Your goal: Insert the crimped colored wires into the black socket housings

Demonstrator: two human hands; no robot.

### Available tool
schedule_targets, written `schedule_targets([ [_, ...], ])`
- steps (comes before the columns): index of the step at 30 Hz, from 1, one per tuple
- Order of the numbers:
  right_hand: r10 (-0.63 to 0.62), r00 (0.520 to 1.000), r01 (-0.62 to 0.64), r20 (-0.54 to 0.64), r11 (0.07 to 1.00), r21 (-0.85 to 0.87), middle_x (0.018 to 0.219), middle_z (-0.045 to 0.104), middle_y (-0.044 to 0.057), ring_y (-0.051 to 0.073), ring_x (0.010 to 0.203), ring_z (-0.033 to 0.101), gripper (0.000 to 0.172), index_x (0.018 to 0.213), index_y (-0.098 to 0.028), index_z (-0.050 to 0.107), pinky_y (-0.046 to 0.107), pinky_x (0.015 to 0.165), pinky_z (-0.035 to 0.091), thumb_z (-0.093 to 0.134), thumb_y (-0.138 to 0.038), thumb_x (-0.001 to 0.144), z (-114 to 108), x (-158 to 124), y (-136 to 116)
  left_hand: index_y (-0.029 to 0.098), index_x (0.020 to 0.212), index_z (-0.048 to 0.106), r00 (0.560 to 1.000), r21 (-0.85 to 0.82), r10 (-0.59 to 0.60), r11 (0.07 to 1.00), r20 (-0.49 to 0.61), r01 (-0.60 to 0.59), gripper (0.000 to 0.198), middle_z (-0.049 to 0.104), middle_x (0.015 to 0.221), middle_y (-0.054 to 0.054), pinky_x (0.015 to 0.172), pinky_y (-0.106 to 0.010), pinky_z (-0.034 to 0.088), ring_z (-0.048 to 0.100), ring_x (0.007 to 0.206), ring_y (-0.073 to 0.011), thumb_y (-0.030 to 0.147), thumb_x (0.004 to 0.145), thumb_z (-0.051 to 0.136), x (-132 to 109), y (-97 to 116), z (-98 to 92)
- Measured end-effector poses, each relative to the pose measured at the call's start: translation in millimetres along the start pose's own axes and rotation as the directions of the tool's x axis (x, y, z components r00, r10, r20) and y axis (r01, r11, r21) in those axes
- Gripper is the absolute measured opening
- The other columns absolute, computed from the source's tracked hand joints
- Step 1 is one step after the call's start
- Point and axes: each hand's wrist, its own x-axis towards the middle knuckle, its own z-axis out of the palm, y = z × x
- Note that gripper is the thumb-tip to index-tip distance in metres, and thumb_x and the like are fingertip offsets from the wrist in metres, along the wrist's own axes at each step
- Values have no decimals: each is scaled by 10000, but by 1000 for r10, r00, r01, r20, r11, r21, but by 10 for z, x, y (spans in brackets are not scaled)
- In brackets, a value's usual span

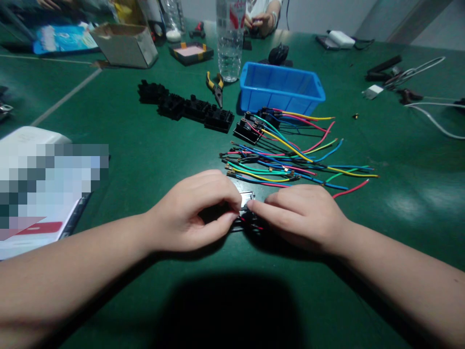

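Nearer the person than the blue bin [279, 100], two hands are working on a small black part [247, 198] with a shiny top. The left hand [201, 211] is pinching its edge between thumb and fingers, probably to keep it still. The right hand [305, 213] is putting one fingertip to it; I cannot tell if the tucked fingers are gripping anything. Colored wires [271, 170] are lying between the bin and the hands, maybe so they are easy to reach. Black blocks [196, 107] are sitting in a row left of the bin, perhaps to stay tidy. These things are resting on a shiny green table [119, 121]. Beyond the bin, another person's hand [266, 22] is showing, and a pale wall [319, 17] is standing behind.
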Motion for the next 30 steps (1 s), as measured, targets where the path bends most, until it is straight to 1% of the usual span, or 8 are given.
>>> schedule_targets([
  [4, 68, 994, -68, 85, 998, 3, 658, 584, -41, 96, 564, 466, 269, 1179, -293, 635, 258, 524, 258, 450, -245, 991, -30, 24, -31, 204, 908, 566, 1000, -2, -8, 1000, -11, 8, 165, 668, 810, -44, 724, -303, 499, 605, 775, -159, 77, 804, 590, -5, 7, -5],
  [9, -18, 1000, 19, -24, 1000, 14, 740, 656, -5, 109, 614, 532, 254, 1153, -199, 635, 252, 557, 305, 448, -179, 982, -42, 38, -13, 208, 946, 556, 998, 14, -52, 999, -41, 52, 169, 644, 861, -47, 766, -311, 500, 601, 830, -170, 137, 813, 630, -2, -3, -9],
  [11, -10, 999, 12, -45, 999, 45, 759, 665, 9, 118, 638, 555, 235, 1146, -174, 626, 248, 577, 341, 465, -179, 975, -36, 36, -4, 192, 961, 549, 997, 33, -71, 997, -13, 71, 178, 630, 890, -48, 783, -305, 490, 589, 853, -169, 180, 816, 652, 5, -10, -2],
  [15, 23, 997, -15, -71, 994, 106, 788, 678, 40, 134, 645, 564, 219, 1130, -162, 614, 254, 592, 388, 481, -168, 957, -18, 32, 4, 151, 1045, 548, 987, 103, -141, 986, 77, 133, 325, 619, 1003, -65, 845, -307, 463, 567, 945, -181, 318, 811, 699, 22, -27, 20],
  [17, 45, 997, -32, -69, 984, 177, 802, 677, 53, 138, 643, 568, 229, 1128, -159, 613, 255, 584, 400, 473, -161, 947, -8, 33, 12, 145, 1077, 556, 979, 137, -173, 978, 109, 158, 348, 622, 1027, -62, 858, -307, 450, 563, 961, -183, 341, 822, 688, 24, -35, 27],
  [22, 163, 987, -145, -16, 915, 377, 835, 663, 53, 135, 666, 578, 311, 1181, -159, 578, 243, 565, 403, 453, -102, 902, 9, 31, 41, 158, 1116, 572, 977, 126, -167, 981, 135, 150, 318, 622, 1049, -52, 894, -301, 433, 558, 997, -180, 302, 844, 655, 15, -43, 33],
  [25, 201, 979, -173, -23, 894, 412, 804, 647, 39, 134, 653, 566, 307, 1156, -151, 589, 243, 564, 400, 466, -83, 884, 19, 29, 46, 157, 1125, 579, 974, 118, -177, 980, 144, 161, 298, 613, 1046, -54, 902, -306, 431, 551, 995, -181, 252, 847, 628, 15, -35, 31],
  [30, 186, 982, -154, -38, 896, 417, 752, 642, 24, 128, 616, 556, 264, 1107, -132, 619, 242, 559, 397, 503, -98, 872, 29, 30, 38, 157, 1109, 585, 967, 106, -190, 979, 168, 174, 309, 597, 1047, -45, 916, -300, 419, 534, 1009, -173, 136, 801, 590, 23, -16, 14],
])
